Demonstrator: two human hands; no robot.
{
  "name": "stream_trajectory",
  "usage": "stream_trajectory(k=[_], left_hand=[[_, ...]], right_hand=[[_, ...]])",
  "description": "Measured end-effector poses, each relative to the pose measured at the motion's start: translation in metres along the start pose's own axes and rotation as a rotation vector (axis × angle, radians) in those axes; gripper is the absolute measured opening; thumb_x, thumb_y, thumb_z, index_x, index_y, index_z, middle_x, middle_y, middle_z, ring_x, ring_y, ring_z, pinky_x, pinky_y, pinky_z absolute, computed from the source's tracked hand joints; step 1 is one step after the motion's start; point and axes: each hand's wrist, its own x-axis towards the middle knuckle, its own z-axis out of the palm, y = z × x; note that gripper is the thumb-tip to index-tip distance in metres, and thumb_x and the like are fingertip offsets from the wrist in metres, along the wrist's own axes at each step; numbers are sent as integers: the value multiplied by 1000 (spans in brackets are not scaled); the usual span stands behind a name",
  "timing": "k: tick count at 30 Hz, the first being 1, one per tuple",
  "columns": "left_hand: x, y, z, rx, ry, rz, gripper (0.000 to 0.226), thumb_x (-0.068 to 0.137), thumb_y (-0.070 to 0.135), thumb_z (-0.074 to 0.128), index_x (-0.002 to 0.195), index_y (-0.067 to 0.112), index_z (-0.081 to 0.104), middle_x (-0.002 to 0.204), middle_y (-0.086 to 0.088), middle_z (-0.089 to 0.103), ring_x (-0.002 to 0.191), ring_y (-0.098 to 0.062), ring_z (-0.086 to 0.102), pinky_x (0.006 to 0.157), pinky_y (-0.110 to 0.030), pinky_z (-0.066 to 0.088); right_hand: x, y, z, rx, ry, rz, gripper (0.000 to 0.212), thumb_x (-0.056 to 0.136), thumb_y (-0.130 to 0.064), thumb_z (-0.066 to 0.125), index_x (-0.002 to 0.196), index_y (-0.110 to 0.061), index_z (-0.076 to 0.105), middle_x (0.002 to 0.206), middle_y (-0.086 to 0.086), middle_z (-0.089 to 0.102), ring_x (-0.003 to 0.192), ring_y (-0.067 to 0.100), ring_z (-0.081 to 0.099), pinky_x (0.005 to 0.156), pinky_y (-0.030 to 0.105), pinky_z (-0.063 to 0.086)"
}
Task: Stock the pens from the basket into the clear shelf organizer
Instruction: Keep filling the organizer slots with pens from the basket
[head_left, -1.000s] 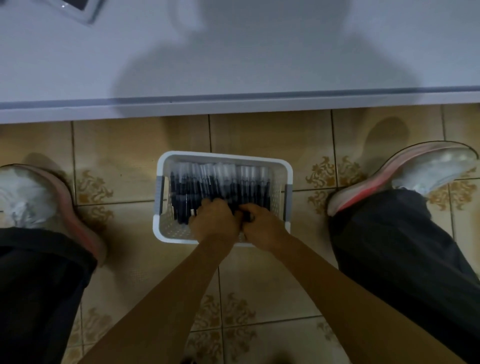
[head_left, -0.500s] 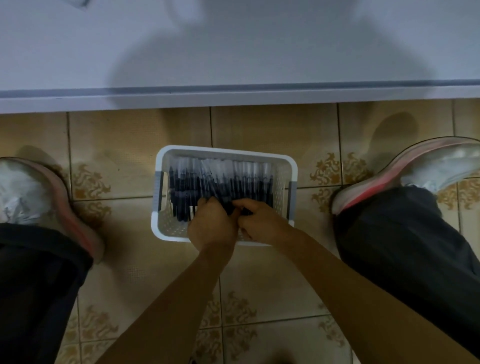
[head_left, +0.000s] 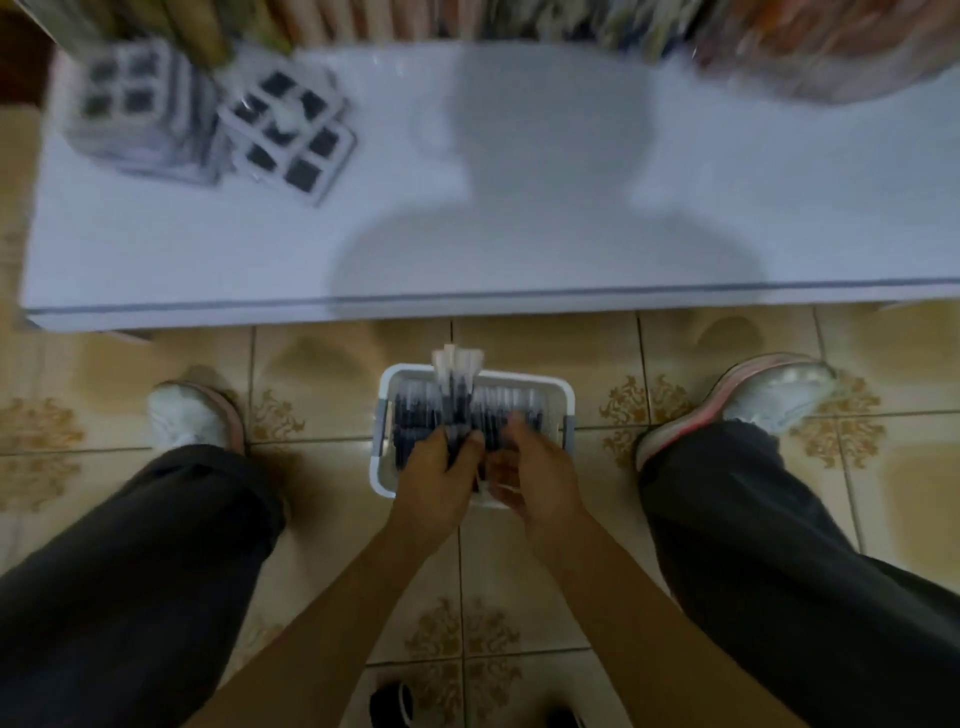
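on the tan patterned tile floor (head_left: 322, 364), between two white shoes (head_left: 182, 415), a white plastic basket with grey handles (head_left: 567, 400) is set, filled with a row of dark-barrelled pens with clear caps (head_left: 511, 410). a bundle of those pens (head_left: 457, 395) is gripped by the left hand (head_left: 439, 470): fingers and thumb are wrapped round the lower barrels, and the caps are fanned out over the far rim. the right hand (head_left: 540, 475) is held just beside it at the butt ends, fingers curled. whether anything is pinched there cannot be told because of motion blur. the hands are close together.

handling, as judged: the pens are light, stiff and smooth, so a loose bundle is likely to splay or slide apart. hold is best taken round the mid-barrels with a full wrap, with the butt ends squared by the other hand. the caps should not be pulled on.

clear gridded shelf organizers (head_left: 291, 130) are seen on the white shelf top (head_left: 519, 249), far left, well apart from the basket. the contents of the cells cannot be resolved.

versus 0.5 s ago: both hands were down in the basket on flat-lying pens; now a bundle is lifted and tilted up. the view is also pitched up, so the organizers are brought into frame.
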Motion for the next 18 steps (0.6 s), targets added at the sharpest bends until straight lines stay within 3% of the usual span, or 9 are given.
stream_trajectory(k=[2,4,7,9,11,14,18], left_hand=[[-28,51,-24,-185,-29,0,19,100,16,45,91,13,63,75,3,67,67,-5,63,64,-20,49],[-53,104,-55,-357,-73,-19,20,100,15,44,93,11,62,70,3,67,60,-8,64,58,-23,54],[-91,167,-102,-379,-178,15,19,99,23,45,95,8,56,62,1,60,48,-11,54,48,-25,50],[-115,195,-122,-334,-317,100,20,99,25,47,91,10,56,64,-1,57,46,-11,48,45,-24,42],[-136,218,-137,-278,-454,174,21,95,28,53,81,13,59,64,-3,55,47,-13,46,45,-25,38],[-158,252,-158,-209,-517,267,31,90,35,59,72,10,61,53,-5,51,43,-14,42,44,-23,35],[-168,285,-183,-367,-568,281,21,79,23,59,88,4,62,70,-5,66,54,-12,58,51,-22,49]], right_hand=[[-41,-33,12,3,-57,-97,44,93,-54,47,99,-16,67,82,6,70,73,17,64,66,30,51],[-89,-67,18,-77,-126,-255,47,90,-59,48,94,-16,68,83,3,71,75,15,66,67,28,52],[-162,-107,17,-241,-345,-523,52,81,-59,56,95,-10,69,85,4,69,81,17,67,76,28,52],[-205,-128,20,-242,-534,-557,58,78,-52,59,106,-2,66,81,6,68,66,25,66,67,32,55],[-241,-149,26,-251,-656,-551,54,77,-48,62,109,-4,66,91,3,72,58,35,62,52,34,56],[-279,-173,39,-253,-686,-588,44,85,-44,63,105,-5,68,110,4,71,90,59,59,60,47,56],[-312,-193,53,-220,-600,-724,28,96,-30,55,102,-6,68,108,10,72,99,37,67,65,52,53]])
